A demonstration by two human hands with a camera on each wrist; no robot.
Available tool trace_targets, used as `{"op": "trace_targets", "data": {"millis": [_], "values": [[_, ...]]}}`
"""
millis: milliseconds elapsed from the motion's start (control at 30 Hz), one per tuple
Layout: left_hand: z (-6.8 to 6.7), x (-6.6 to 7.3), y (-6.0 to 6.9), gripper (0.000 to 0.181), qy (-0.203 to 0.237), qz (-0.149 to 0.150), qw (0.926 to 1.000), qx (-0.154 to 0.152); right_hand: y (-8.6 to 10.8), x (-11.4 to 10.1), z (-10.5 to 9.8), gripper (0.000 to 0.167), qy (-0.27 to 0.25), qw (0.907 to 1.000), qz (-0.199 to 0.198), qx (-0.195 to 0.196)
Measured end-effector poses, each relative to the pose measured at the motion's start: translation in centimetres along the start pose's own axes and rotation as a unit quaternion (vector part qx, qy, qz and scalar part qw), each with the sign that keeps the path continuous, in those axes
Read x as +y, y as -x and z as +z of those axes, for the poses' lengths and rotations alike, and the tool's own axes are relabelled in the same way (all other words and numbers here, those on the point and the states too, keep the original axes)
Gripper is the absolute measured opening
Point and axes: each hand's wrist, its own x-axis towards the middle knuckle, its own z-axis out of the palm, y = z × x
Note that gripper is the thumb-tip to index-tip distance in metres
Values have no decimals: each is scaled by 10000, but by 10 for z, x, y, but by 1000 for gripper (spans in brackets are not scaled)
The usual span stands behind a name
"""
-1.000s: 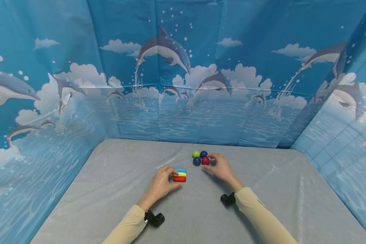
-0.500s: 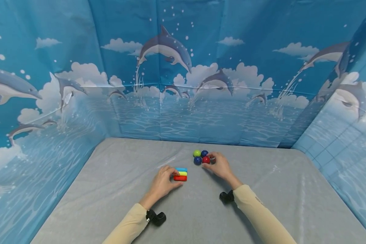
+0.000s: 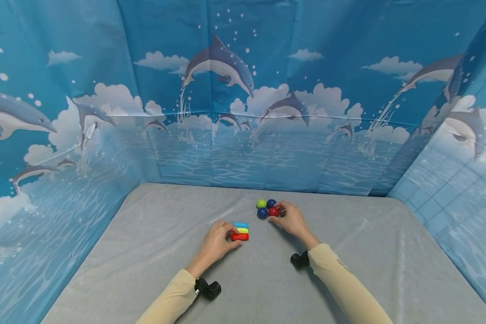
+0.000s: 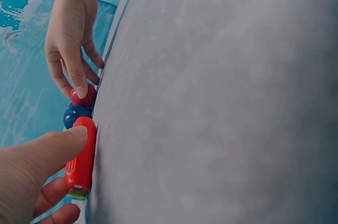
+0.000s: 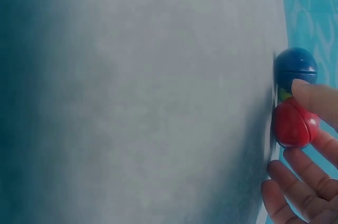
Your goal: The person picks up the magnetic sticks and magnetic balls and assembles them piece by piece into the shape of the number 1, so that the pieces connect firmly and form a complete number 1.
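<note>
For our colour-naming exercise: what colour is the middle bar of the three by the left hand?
The middle bar is yellow; the head view shows it best.

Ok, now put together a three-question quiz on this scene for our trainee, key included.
1. How many dark blue balls are in the cluster?

2. True or false: the right hand has its fingers around the lime-green ball.

3. Which of the bars at the left hand lies closest to the person? A) light blue B) yellow C) red

Key:
1. Two.
2. False; they are around the red ball.
3. C, the red bar.
</note>
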Motion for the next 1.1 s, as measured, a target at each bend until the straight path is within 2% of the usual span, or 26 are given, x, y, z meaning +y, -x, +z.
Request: {"op": "trace_targets", "data": {"millis": [567,1100], "values": [[1,4,0,21,187,-72,9998,-52,0,3,-1,35,32,10000,64,63],[1,8,0,20,134,-235,9996,-65,4,8,-3,36,-95,9998,190,46]]}}
